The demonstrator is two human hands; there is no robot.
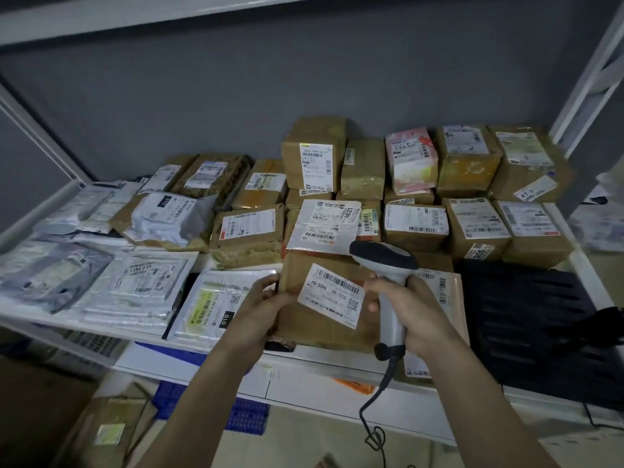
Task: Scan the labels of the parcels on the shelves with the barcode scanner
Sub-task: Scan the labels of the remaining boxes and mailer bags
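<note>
In the head view, we are looking down at a white shelf (pixel 101 327) crowded with parcels. Our left hand (pixel 261 310), just left of the frame's centre, is gripping the left edge of a brown cardboard parcel (pixel 324 327), with fingers curled over its edge and the thumb on its top face. The parcel is lying at the lower centre of the frame, its near end reaching the shelf's front edge, and its white label (pixel 332 295) reading "J6-S06" is facing up at us.

Our right hand (pixel 410 307), right of centre, is wrapping its fingers around the handle of the grey barcode scanner (pixel 388 265); its fingertips are also touching the parcel's right edge. The scanner's head is sitting just above the label's upper right corner, pointing toward upper left, and its black cable (pixel 378 410) is hanging down toward the bottom of the frame.

Behind the held parcel, stacked brown boxes (pixel 472 163) are filling the upper right of the shelf, and a parcel with a white label marked "4021" (pixel 324 224) is lying just beyond the scanner. White and grey plastic mailers (pixel 145 285) are covering the left side. A black slatted crate (pixel 520 312) is sitting at the right. A blue crate (pixel 248 417) is showing below the shelf.
</note>
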